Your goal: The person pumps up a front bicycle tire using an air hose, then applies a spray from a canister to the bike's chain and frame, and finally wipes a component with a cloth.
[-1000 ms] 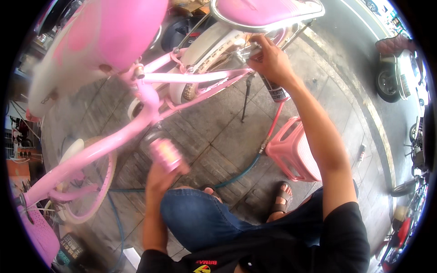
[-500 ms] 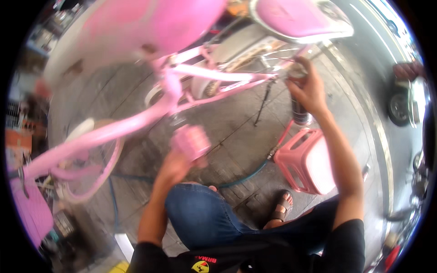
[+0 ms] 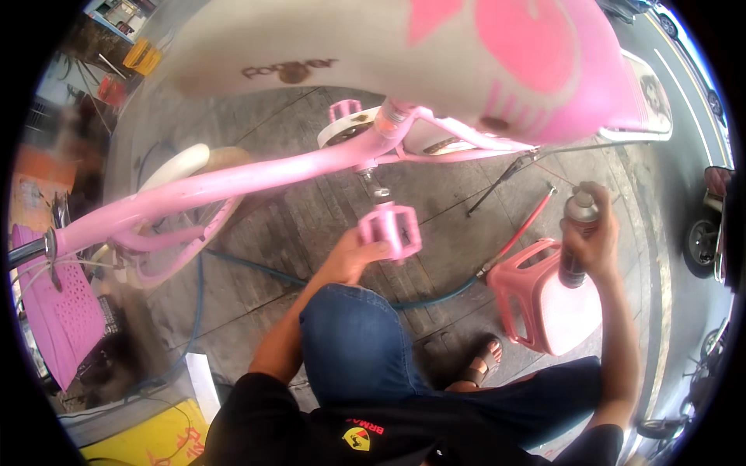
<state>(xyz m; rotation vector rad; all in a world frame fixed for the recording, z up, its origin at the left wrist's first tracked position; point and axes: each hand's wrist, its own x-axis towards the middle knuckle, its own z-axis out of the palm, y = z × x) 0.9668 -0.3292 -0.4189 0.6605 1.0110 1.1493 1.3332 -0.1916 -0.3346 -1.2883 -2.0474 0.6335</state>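
Observation:
A pink bicycle [image 3: 287, 170] spans the upper view, its pink and white saddle [image 3: 536, 62] close to the camera. My left hand [image 3: 351, 256] grips a pink pedal [image 3: 404, 233] on the silver crank [image 3: 378, 189], below the frame tube. At the right, my right hand [image 3: 598, 241] holds an upright spray can [image 3: 573, 272]. A thin red straw runs from its nozzle up-left toward the rear axle area beside the black kickstand [image 3: 493, 186].
A pink plastic stool [image 3: 524, 311] stands below the can. A red and blue hose [image 3: 458, 287] crosses the pavement. A pink basket [image 3: 58, 311] and front wheel are at the left, with a yellow board [image 3: 136, 435] lower left. Scooters [image 3: 699, 245] and a roadway edge the right.
My right hand and can have come down and right, away from the rear wheel, uncovering the straw. My left hand still holds the pedal. The view has shifted, bringing the saddle over more of the top.

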